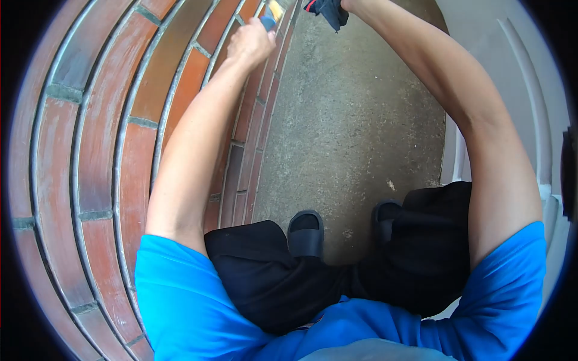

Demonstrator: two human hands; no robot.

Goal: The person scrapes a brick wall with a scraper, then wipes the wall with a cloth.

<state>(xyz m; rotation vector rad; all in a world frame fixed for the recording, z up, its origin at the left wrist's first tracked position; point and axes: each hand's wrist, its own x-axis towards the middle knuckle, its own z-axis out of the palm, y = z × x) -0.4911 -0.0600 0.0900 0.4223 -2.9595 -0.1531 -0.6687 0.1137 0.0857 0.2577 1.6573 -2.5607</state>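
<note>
At the top of the view my left hand (250,43) is closed around a brush (268,21) with a blue part and a pale, blurred end, close beside the brick wall (141,90). My right hand (349,5) is mostly cut off by the top edge of the view. Beside it is a dark cloth-like item (330,13) with a red edge. The fingers of that hand are hidden, so its grip on the item cannot be made out.
A rough concrete floor (355,114) lies between the brick wall on the left and a pale panelled surface (524,78) on the right. My feet in dark sandals (306,234) are on the floor below.
</note>
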